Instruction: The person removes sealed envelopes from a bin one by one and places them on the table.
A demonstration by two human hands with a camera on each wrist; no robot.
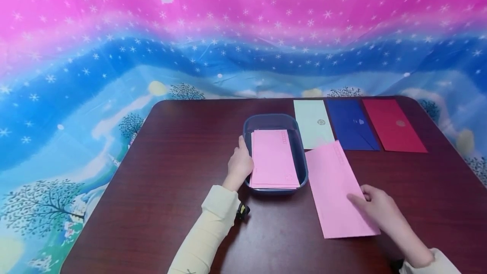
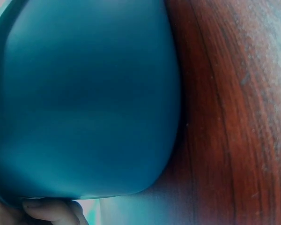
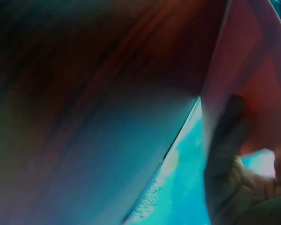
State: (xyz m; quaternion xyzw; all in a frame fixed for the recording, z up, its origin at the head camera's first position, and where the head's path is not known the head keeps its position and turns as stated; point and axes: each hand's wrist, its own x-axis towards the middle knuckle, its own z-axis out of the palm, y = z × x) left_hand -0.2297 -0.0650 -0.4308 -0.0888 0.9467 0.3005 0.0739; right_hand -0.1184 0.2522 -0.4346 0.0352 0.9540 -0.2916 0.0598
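My left hand [image 1: 240, 163] grips the left side of a dark blue plastic box [image 1: 303, 166] on the table. In the left wrist view the box's smooth wall [image 2: 89, 98] fills most of the picture, with a few fingers [image 2: 49, 209] at its edge. Inside the box lies a stack of pink envelopes [image 1: 273, 160]. To the right, my right hand [image 1: 380, 208] pinches the long right edge of another pink envelope [image 1: 332, 193], thumb on top. In the right wrist view, this envelope [image 3: 267, 108] is seen tilted above the table.
Behind the held envelope, a pale green envelope [image 1: 310, 124], a blue envelope [image 1: 350, 124] and a red envelope [image 1: 395, 126] lie side by side on the brown wooden table [image 1: 171, 160]. A printed cloth [image 1: 243, 33] hangs around the table.
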